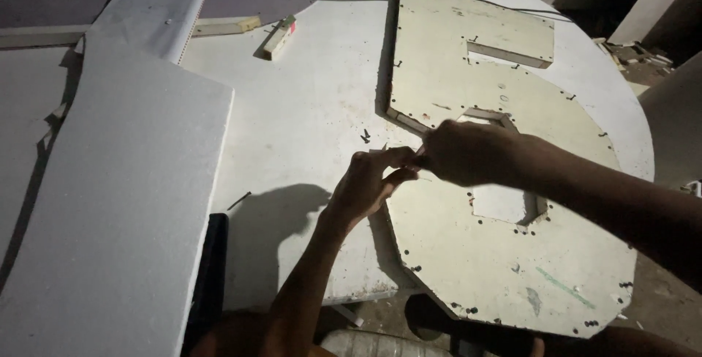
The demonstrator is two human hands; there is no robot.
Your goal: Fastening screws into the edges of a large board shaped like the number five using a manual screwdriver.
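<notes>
1. The round white bench carries everything, with dust, chips and a few loose dark screws scattered over it.
2. A long white board lies across the bench's left side, with a second white sheet tucked under its far end.
3. The pale cut-out panel, shaped like a large numeral, lies flat on the right half of the bench. Dark screw heads already dot most of its outline and ring the rectangular opening; judging by that, the fastening looks largely done, though you cannot tell how many remain.
4. Your right hand reaches in from the right and meets your left hand at the panel's left edge, beside its middle notch.
5. Both sets of fingers are pinched nearly closed around something small between them; it is too small and shadowed to name.
6. A small wooden offcut rests well apart, near the bench's far edge.
</notes>
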